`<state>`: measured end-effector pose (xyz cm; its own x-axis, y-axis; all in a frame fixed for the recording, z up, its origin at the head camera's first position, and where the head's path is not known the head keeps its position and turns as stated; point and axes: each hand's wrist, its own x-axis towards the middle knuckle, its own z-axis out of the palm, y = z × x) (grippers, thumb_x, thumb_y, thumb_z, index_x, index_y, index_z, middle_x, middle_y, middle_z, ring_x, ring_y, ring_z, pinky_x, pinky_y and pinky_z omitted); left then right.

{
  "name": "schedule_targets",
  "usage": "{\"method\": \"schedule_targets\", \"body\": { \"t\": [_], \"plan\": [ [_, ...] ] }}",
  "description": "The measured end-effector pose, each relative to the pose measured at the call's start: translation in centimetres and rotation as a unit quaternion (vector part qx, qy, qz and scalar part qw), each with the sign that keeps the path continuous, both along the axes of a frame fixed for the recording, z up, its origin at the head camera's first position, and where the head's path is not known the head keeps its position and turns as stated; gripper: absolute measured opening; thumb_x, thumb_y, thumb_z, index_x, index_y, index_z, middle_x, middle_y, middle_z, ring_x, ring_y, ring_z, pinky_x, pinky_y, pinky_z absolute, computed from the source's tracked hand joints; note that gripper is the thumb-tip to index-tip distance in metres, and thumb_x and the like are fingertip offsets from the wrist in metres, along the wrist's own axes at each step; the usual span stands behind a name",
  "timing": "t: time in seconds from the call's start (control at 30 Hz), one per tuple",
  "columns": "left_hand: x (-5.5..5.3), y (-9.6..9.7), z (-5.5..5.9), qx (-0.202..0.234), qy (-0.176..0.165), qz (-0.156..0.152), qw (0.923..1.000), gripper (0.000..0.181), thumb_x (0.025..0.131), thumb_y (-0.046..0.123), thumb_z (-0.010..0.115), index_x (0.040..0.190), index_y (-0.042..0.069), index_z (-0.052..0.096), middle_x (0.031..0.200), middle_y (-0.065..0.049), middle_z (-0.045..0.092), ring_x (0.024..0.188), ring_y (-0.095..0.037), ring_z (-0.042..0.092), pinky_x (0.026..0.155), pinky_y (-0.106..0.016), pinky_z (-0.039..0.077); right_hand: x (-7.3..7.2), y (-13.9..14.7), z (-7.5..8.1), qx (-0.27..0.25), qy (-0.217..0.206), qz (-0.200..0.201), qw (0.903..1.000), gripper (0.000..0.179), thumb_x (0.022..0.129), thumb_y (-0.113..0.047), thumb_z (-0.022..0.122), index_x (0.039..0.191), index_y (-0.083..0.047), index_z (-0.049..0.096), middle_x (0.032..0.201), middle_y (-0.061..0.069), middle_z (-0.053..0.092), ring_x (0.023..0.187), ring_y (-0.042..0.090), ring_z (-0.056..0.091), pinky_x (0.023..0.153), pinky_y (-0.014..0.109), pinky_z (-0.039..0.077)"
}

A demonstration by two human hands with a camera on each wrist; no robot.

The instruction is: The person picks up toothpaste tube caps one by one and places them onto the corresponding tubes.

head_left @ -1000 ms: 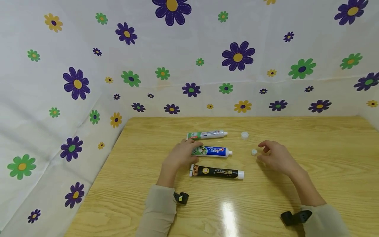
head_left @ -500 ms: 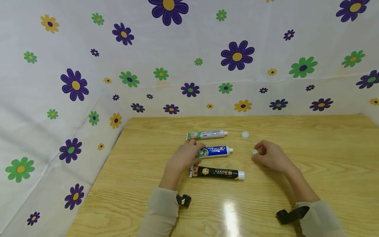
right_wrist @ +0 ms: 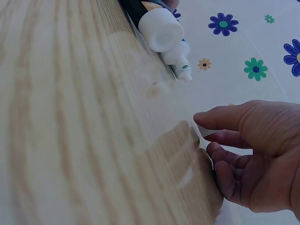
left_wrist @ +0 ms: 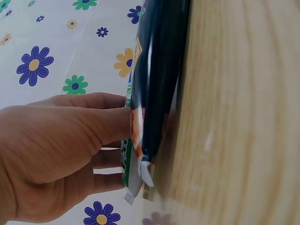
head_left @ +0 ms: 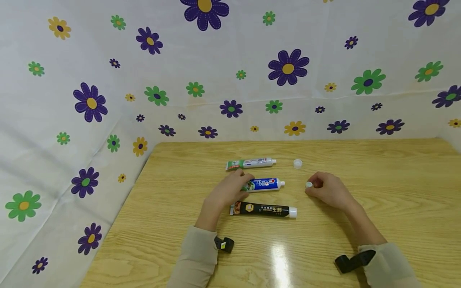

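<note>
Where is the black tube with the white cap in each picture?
Head: the black tube lies just below the middle, under the blue tube.
Left wrist: the black tube runs down from the top, near the middle, right of the left hand.
Right wrist: at the top, only its front end and white cap show.
Shared landmark: the flowered sheet shows in all three.
</note>
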<state>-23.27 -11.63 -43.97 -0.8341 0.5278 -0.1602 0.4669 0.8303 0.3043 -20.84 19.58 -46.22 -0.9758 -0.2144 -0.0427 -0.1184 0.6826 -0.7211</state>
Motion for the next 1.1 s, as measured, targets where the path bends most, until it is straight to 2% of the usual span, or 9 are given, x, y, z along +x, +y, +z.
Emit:
{"method": "schedule_targets", "body": {
  "t": [0.2,0.4,0.53,0.73,1.1],
  "plan": [
    [0.0,-0.3,0.0,0.027,-0.012,-0.008,0.9995,0.049,0.097,0.015,0.066,0.143,0.011,0.051,0.119,-0.01,0.052,0.095,-0.019,0.049,0.082,-0.033,0.047,-0.1,0.2,0.0,-0.034,0.004,-0.004,0.9994,0.028,0.089,-0.016,0.071,0.108,0.004,0.065,0.091,0.009,0.062,0.08,0.02,0.053,0.069,0.031,0.045],
    [0.1,-0.5,0.2,0.059,-0.003,-0.016,0.9981,0.049,0.098,0.014,0.064,0.145,0.01,0.05,0.126,-0.012,0.052,0.108,-0.022,0.052,0.092,-0.037,0.049,0.2,0.1,0.6,-0.045,0.017,-0.016,0.9987,0.028,0.089,-0.014,0.071,0.107,0.006,0.065,0.089,0.011,0.065,0.073,0.016,0.057,0.062,0.026,0.049],
    [0.2,-0.6,0.5,0.093,0.043,-0.035,0.9941,0.047,0.096,0.012,0.065,0.142,0.009,0.052,0.128,-0.013,0.052,0.112,-0.024,0.053,0.095,-0.038,0.049,0.6,0.0,1.3,-0.048,0.034,-0.025,0.998,0.027,0.089,-0.013,0.07,0.108,0.006,0.065,0.09,0.012,0.066,0.073,0.017,0.058,0.059,0.025,0.05],
    [0.8,-0.6,1.9,0.128,0.114,-0.068,0.9829,0.047,0.095,0.009,0.067,0.14,0.01,0.054,0.116,-0.011,0.053,0.097,-0.021,0.05,0.083,-0.036,0.049,1.5,-0.4,2.6,-0.05,0.073,-0.031,0.9956,0.027,0.091,-0.015,0.071,0.109,0.004,0.066,0.089,0.011,0.065,0.075,0.019,0.056,0.058,0.025,0.048],
    [2.3,0.0,4.7,0.144,0.17,-0.109,0.9689,0.045,0.095,0.01,0.066,0.139,0.01,0.055,0.12,-0.011,0.054,0.106,-0.023,0.052,0.089,-0.035,0.05,3.3,-1.5,4.8,-0.063,0.134,-0.027,0.9886,0.019,0.089,-0.01,0.073,0.106,-0.001,0.068,0.085,0.006,0.065,0.076,0.019,0.058,0.062,0.023,0.05]
  ]
}}
